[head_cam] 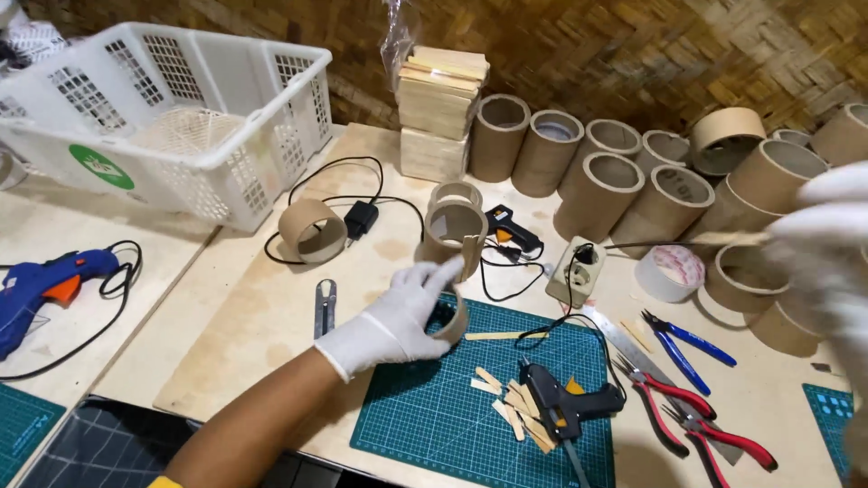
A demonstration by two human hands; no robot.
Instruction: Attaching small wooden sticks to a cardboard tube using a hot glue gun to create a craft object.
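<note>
Gloved left hand [391, 323] has its grip clamped on a cardboard ring [452, 316]; blurred right hand's [827, 244] grip unclear.

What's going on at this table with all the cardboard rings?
A person in white gloves is doing craft work. The left hand grips a short cardboard ring over a green cutting mat. The right hand is raised at the frame's edge, blurred, seemingly holding a thin wooden stick. A black glue gun, wooden sticks and pliers lie nearby.

A plywood tabletop [271, 316] carries a green cutting mat [434, 407]. Cardboard tubes [615, 181], pliers [696, 425] and a white basket [172, 117] rest on it.
</note>
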